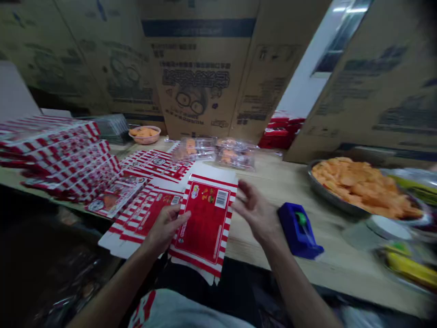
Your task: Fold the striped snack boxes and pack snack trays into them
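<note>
My left hand [165, 226] grips the left edge of a flat red and white striped carton [205, 223], held just above the near edge of the wooden table [273, 182]. My right hand [254, 210] hovers at the carton's right edge, fingers loosely curled and apart, holding nothing. More flat cartons [143, 209] lie under and to the left of my left hand.
A tall stack of flat cartons [58, 150] stands at left. Clear packs of snacks [218, 152] lie behind. A blue tape dispenser [298, 230] sits right of my right hand. A metal pan of orange chips [362, 184] is at right, a pink bowl [145, 133] far back. Big cardboard boxes [198, 68] wall the rear.
</note>
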The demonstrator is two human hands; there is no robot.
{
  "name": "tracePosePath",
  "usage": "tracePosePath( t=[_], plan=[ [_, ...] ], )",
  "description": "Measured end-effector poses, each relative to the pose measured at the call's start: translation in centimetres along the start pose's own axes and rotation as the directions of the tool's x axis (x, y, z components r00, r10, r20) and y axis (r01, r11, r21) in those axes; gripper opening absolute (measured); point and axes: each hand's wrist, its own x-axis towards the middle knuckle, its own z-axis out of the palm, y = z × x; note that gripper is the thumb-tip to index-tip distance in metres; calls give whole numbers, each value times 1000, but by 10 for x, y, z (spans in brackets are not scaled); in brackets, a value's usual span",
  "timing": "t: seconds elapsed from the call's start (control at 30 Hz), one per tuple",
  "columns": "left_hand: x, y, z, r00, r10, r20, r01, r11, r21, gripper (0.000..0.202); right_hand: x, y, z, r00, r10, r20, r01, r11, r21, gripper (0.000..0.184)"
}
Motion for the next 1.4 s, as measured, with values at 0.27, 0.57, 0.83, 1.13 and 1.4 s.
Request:
tracePosePath(
  t=[0.27,0.57,0.83,1.13,1.4],
  plan=[
    [-8,-37,21,983,-146,108,163,972,-168,30,-57,57,-14,962,274,5,-273,957,95,41],
    [-27,-76,11,938,-265,224,297,947,-124,29,-59,70,-25,939,173,-298,-160,985,69,24],
    [-42,-90,5,979,-151,136,154,988,-8,51,-82,90,-30,939,14,-345,-73,985,-158,38],
    [-28,-97,7,995,-85,-54,80,993,-90,45,-104,92,-41,954,-203,-219,28,790,-612,24],
    [-22,-84,12,978,-38,-203,37,999,-8,15,-104,94,-33,941,-172,-291,-13,842,-539,11]
  ],
)
